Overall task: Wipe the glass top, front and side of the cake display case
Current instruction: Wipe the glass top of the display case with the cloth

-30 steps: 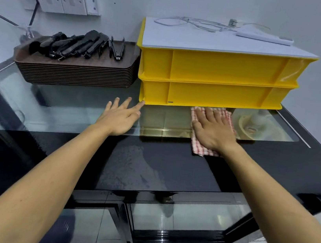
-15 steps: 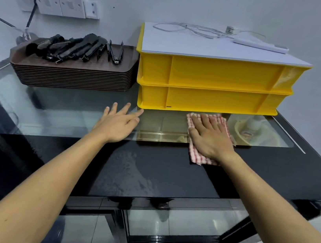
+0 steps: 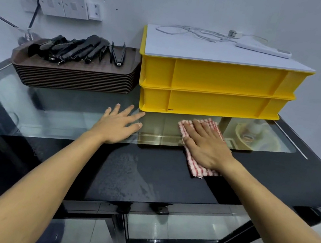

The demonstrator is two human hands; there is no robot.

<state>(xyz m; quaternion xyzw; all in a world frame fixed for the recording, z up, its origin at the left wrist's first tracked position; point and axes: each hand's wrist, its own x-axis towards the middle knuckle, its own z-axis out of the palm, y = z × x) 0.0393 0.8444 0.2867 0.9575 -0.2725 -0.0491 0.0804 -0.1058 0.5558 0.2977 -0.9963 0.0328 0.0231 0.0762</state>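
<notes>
1. Red-and-white checked cloth (image 3: 196, 168) — one — lies on the black-framed glass display case top (image 3: 64, 112), pressed flat under the right hand (image 3: 205, 146).
2. Left hand (image 3: 116, 125) rests spread on the glass.
3. Two stacked yellow plastic crates (image 3: 213, 89) stand behind — beside one stack of brown trays (image 3: 75, 78).

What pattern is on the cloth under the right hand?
The cloth is red-and-white checked, seen clearly in the head view, flat under the right hand.

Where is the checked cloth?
The cloth lies flat under the right hand on the glass top, just before the yellow crates.
</notes>
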